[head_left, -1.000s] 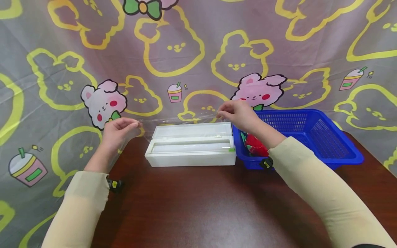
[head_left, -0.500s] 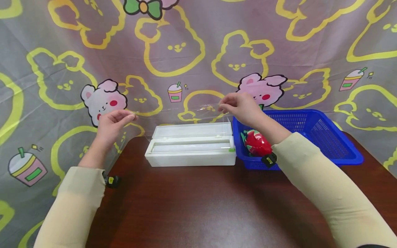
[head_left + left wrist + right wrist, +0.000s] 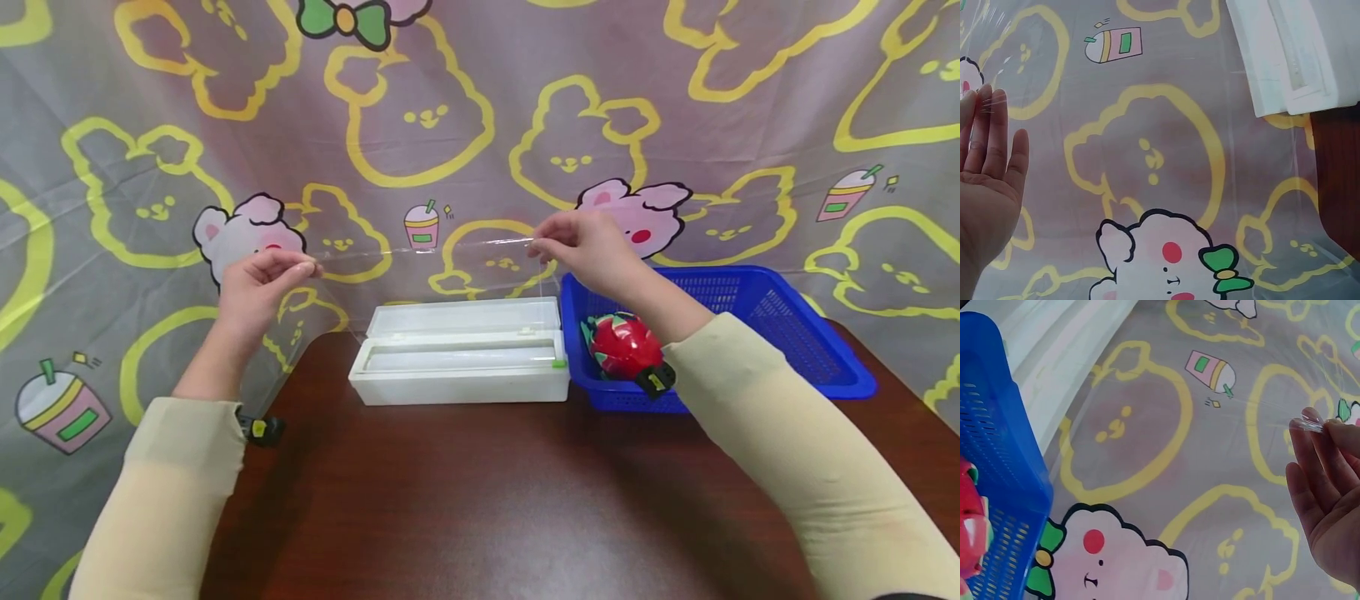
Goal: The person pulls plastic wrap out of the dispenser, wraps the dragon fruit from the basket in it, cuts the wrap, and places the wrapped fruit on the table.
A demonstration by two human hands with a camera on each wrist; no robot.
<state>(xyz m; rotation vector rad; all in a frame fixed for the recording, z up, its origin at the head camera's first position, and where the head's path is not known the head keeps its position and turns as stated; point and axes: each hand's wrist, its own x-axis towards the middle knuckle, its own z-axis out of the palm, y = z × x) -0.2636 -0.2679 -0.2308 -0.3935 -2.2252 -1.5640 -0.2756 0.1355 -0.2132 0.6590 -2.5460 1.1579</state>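
Lifts film (image 3: 438,268) higher than in earlier frame, pinching one top corner with left hand (image 3: 258,287), other with right hand (image 3: 581,243), well apart. Holds it stretched above lid-up box (image 3: 459,387) at desk's (image 3: 465,500) back edge. Already drawn out; apparently not yet separated from box.

We count two hands in all, one left hand (image 3: 251,292) and one right hand (image 3: 592,250), along with two pale sleeves (image 3: 772,450), two black wrist devices (image 3: 657,379) and one sheet of clear film (image 3: 502,242). On the one desk (image 3: 465,492) we find one white box (image 3: 461,389), with one pale roll (image 3: 457,359) and one green tab (image 3: 559,364), plus one blue basket (image 3: 847,387) containing at least one red fruit-shaped object (image 3: 626,343), though we cannot tell whether there are more. Behind, we see one curtain (image 3: 450,83) and, in the head view, three printed drink cups (image 3: 422,227) on it.
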